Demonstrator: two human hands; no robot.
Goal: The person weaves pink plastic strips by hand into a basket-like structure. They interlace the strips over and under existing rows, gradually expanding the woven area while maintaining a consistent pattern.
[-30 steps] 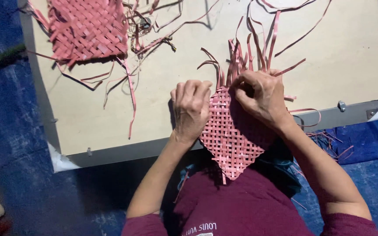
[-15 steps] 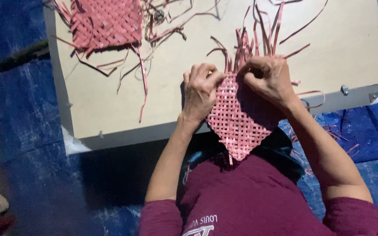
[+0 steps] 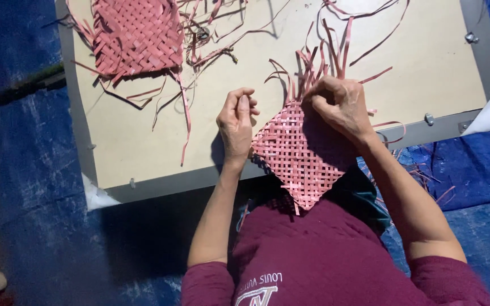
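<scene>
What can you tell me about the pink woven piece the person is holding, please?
The pink woven piece is a flat mat of thin, glossy-looking strips plaited in a crisscross, turned like a diamond. It lies over the near edge of the board, its lower corner hanging toward the person's chest. Loose strip ends fan out from its top edge. The left hand touches its left edge; the right hand grips it near the top.

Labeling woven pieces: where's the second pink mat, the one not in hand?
In the head view the finished pink mat lies at the upper left of the beige board, among loose strips, apart from both hands.
</scene>
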